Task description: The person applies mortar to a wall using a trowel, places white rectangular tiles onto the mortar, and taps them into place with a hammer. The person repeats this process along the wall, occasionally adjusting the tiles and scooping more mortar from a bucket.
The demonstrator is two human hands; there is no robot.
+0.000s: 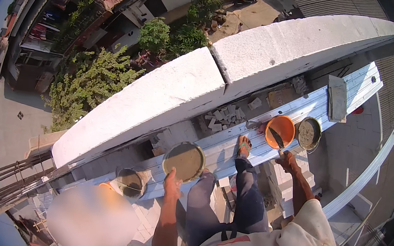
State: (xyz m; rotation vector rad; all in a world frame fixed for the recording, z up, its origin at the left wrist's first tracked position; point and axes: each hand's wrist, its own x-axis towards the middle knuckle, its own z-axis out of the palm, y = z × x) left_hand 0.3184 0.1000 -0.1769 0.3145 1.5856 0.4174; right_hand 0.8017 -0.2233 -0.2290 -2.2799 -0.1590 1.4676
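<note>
My left hand [172, 183] grips the near edge of a round pan [164, 160] filled with smooth grey mortar. In my right hand [288, 163] is the handle of a trowel [275, 137]; its dark blade points down into an orange bucket [287, 126]. Close to the right of that bucket stands a dark bucket [314, 148] of lumpy grey mortar. Both buckets rest on a ribbed metal plank [219, 145], where one of my bare feet [243, 146] is also planted. The wall of pale blocks [160, 98] runs beyond the plank.
Another dark bucket [132, 194] sits at the left, beside a blurred round patch [92, 219]. Broken block pieces [225, 117] lie between plank and wall. A flat board [337, 98] crosses the plank at the right. Beyond the wall is a drop to plants [91, 79] and a yard.
</note>
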